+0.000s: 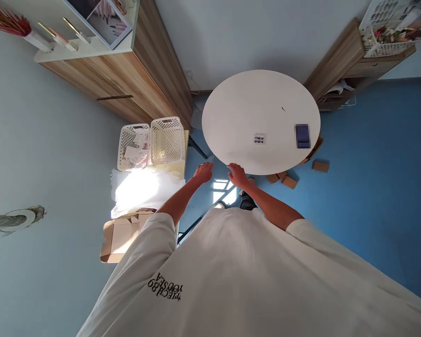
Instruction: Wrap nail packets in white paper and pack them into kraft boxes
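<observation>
My left hand point(204, 172) hangs over the floor, just left of the round white table point(245, 98). Its fingers look drawn together; whether anything thin or clear is in them cannot be made out. At the table's near edge is my right hand point(237, 175), fingers reaching left and thumb apart, with nothing visible in it. On the tabletop lies a small clear pack with rows of dark purple pieces point(259, 139). Farther right is a dark blue rectangular item point(302, 136), blurred by pixelation. A thin dark sliver point(283, 109) lies toward the back.
Two white perforated baskets point(167, 140) stand to the left, one holding packets. Below them are white plastic sheeting point(140, 192) in sunlight and an opened cardboard box point(122, 236). Small brown boxes point(320, 165) lie on the blue floor. A wooden cabinet point(126, 89) stands back left.
</observation>
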{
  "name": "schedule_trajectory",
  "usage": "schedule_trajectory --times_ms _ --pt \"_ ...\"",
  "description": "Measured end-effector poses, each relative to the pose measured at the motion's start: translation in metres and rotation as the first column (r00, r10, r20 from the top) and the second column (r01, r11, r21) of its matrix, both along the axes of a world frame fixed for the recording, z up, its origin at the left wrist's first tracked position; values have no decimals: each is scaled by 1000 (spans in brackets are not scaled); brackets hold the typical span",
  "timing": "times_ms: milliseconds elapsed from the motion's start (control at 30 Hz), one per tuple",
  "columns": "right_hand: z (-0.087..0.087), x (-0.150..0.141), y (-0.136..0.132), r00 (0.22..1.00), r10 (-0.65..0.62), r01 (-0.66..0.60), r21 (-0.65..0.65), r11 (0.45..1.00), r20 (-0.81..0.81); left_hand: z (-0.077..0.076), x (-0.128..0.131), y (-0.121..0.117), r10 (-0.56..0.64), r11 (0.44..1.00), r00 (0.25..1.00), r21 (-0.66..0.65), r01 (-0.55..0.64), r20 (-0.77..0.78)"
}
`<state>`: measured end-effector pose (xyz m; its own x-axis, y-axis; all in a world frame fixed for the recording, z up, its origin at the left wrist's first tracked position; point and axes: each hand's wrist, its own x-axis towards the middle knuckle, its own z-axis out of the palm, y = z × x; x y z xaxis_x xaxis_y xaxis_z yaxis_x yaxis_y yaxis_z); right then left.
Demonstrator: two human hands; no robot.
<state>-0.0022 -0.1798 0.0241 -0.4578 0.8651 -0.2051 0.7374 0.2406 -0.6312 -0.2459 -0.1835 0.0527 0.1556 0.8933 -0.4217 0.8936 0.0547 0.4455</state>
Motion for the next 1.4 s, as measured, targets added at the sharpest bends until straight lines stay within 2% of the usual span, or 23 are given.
schedule_trajectory --times_ms 133,233,367,467,600,700,800,900,1000,1233,1400 --pt "0 -34 -47 1000 18 -19 -23 1000 -18 8 -55 -30 -60 998 986 -6 59 -154" --pt "0 -52 -69 999 35 -35 -25 999 -1 18 -90 -40 -134 991 945 -36 129 -298" --pt "1 -66 -80 998 66 -65 -20 998 23 32 -128 -42 -296 954 828 -113 276 -477" --pt "1 -71 -80 997 65 -65 -14 998 33 37 -146 -40 -341 934 738 -118 338 -583" --pt "3 -73 -80 998 57 -57 -27 998 19 41 -156 -39 -336 936 715 -132 327 -612" --pt "6 -76 -81 999 47 -46 -49 998 5 45 -156 -36 -318 944 745 -120 309 -587" --pt "10 -83 -80 999 35 -36 -85 996 -18 50 -151 -29 -250 964 817 -57 258 -520" --pt "14 -95 -77 997 -11 1 -130 992 -79 54 -142 -19 -188 977 906 23 213 -379" --pt "18 -110 -74 983 -79 47 -188 981 -168 55 -127 -11 -170 975 957 100 198 -235" --pt "21 -130 -69 937 -243 162 -301 940 -253 59 -74 -6 -184 966 982 175 189 -46" --pt "22 -125 -60 911 -328 265 -255 930 -251 69 -34 -3 -222 947 975 232 221 -18"
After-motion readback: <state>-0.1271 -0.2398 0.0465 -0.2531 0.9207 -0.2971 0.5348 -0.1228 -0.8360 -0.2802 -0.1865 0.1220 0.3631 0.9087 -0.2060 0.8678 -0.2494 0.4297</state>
